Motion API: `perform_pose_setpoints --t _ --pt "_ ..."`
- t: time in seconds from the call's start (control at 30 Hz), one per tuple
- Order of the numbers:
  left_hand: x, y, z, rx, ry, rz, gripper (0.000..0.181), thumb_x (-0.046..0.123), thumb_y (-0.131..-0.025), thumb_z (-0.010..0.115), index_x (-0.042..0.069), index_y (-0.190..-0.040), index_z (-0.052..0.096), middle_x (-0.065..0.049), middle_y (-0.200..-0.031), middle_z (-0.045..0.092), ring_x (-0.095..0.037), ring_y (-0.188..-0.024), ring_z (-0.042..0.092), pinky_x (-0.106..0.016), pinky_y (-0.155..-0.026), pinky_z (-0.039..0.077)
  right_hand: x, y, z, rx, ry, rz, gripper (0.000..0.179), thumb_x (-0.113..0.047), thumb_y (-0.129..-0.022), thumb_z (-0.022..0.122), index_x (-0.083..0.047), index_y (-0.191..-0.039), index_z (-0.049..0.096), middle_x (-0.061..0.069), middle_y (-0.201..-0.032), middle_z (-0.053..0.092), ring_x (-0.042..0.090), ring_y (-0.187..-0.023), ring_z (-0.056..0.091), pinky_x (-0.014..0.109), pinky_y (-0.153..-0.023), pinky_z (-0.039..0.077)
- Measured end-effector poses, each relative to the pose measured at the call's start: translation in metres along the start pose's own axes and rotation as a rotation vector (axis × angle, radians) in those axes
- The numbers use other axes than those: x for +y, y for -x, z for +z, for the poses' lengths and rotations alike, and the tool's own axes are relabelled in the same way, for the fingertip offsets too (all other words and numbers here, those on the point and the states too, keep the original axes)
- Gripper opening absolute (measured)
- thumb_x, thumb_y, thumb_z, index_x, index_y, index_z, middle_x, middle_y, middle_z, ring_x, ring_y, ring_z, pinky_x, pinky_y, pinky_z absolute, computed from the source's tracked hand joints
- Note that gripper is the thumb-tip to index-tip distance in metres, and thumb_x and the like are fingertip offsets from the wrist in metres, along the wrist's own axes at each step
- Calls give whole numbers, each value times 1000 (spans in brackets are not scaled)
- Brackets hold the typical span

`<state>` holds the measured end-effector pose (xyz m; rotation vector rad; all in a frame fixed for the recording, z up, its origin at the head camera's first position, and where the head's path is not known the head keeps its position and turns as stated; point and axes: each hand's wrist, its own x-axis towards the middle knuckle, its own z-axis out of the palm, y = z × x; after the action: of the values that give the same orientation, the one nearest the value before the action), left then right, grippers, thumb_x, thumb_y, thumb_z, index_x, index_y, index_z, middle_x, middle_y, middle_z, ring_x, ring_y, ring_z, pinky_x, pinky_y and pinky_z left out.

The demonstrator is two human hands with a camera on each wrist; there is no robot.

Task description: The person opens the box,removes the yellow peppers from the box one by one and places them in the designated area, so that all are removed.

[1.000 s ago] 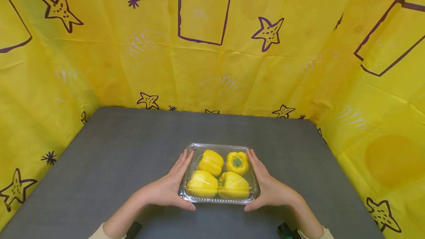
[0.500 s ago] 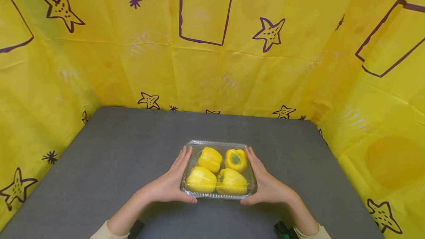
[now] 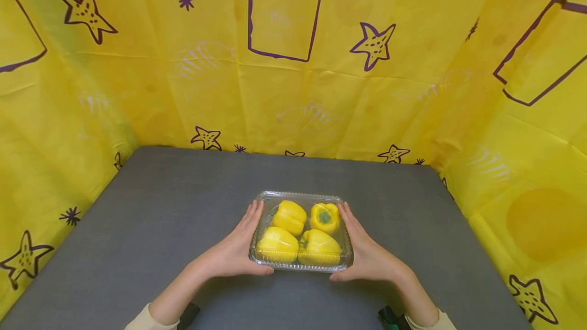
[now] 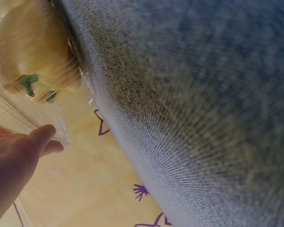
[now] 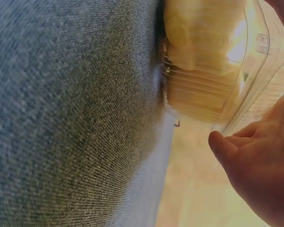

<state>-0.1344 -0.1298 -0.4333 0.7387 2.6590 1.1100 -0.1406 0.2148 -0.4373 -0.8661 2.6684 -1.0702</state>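
In the head view a clear plastic clamshell container [image 3: 302, 268] with its lid down holds several yellow bell peppers [image 3: 291, 217], seen through the lid. My left hand [image 3: 236, 251] grips its left side, fingers along the wall and thumb at the near left corner. On the opposite side my right hand [image 3: 369, 253] holds it the same way, thumb at the near right corner. The left wrist view shows a pepper [image 4: 33, 42] with green stem through the plastic, and the thumb below the rim. From the right wrist, the container's ribbed wall [image 5: 203, 92] appears close over the table.
A dark grey table [image 3: 183, 202] lies under the container. Yellow cloth [image 3: 293, 90] printed with purple starfish and fish surrounds it at the back and both sides. Dark straps [image 3: 392, 317] are on the wrists, near the pale sleeves.
Both hands have carried the container slightly away from the body, toward the back of the table, and it looks a little smaller. The grip has stayed the same.
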Motion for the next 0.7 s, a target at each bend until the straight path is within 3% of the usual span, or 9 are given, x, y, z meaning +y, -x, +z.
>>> perform_pose_setpoints --t 0.23,0.7 --pt "1 0 0 29 -33 6 135 48 -64 88 5 -156 0 -19 -161 -4 -34 -147 0 -55 -111 22 0 0 0 21 48 -6 139 -57 -60 87 -17 -158 -2 11 -163 -8 36 -147 7 61 -108 25" --pt "6 2 3 96 -252 10 126 56 -66 80 2 -156 11 -19 -161 8 -32 -145 19 -52 -103 39 0 -1 -2 71 91 -33 131 -58 -62 85 -16 -158 7 16 -162 3 37 -144 19 60 -105 32"
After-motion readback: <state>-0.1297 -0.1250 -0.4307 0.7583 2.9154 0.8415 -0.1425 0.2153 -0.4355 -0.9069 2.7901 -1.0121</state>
